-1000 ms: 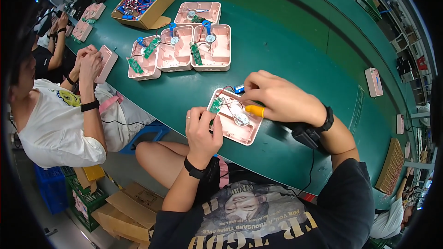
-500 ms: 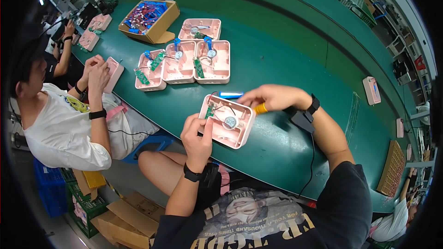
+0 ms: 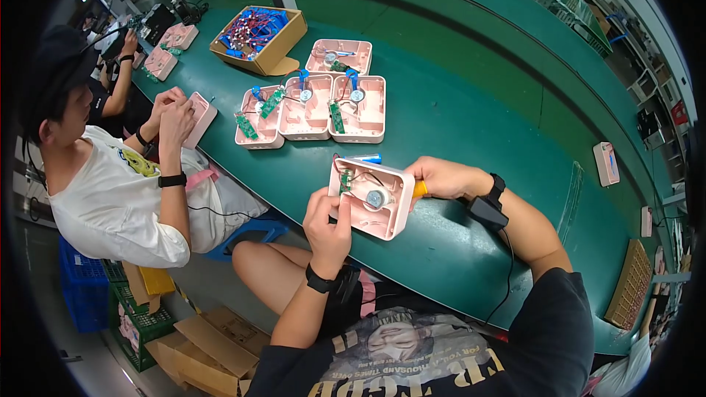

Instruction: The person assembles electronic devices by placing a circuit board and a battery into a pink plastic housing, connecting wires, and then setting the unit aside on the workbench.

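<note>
My left hand (image 3: 329,224) grips the left wall of an open pink plastic housing (image 3: 398,222), tilted up above the bench. Inside it are a small green circuit board (image 3: 346,180), a round silver part (image 3: 377,199) and thin dark wires. A blue cylindrical battery (image 3: 365,158) shows just beyond the housing's far edge. My right hand (image 3: 447,179) is closed around a tool with a yellow handle (image 3: 420,189), at the housing's right wall. The tool's tip is hidden, so its kind is unclear.
Several similar pink housings (image 3: 305,134) with boards and wires stand on the green bench (image 3: 471,125). Behind them is a cardboard box (image 3: 283,48) of blue batteries. At left a person in a white shirt (image 3: 110,198) handles another housing (image 3: 202,121). A cable (image 3: 507,272) hangs from my right wrist.
My right hand has moved in against the housing's right wall with the yellow-handled tool. The housing is tilted more. The whole view has shifted slightly.
</note>
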A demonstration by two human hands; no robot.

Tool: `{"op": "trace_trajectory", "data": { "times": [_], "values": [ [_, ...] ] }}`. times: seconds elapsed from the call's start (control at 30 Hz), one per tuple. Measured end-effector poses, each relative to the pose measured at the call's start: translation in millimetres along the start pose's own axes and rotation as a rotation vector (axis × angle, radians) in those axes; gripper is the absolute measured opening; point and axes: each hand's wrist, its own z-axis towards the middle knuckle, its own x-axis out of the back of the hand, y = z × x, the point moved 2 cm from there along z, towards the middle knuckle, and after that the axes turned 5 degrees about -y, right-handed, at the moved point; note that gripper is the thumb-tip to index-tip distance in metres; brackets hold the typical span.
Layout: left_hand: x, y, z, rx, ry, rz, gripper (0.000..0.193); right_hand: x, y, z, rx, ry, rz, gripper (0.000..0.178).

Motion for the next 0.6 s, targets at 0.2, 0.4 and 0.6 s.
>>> {"op": "trace_trajectory", "data": {
  "times": [0.2,0.4,0.6],
  "values": [
    [-2,1,-2,-0.011,0.007,0.020,0.010,4,-2,4,-0.002,0.088,-0.198,0.011],
    [-3,-2,-7,-0.008,0.018,0.030,0.011,7,-17,-7,-0.115,-0.027,-0.784,0.014],
    [-4,-3,-4,0.003,-0.013,0.041,0.011,5,-43,-17,0.007,0.081,-0.929,0.020]
  ]
}}
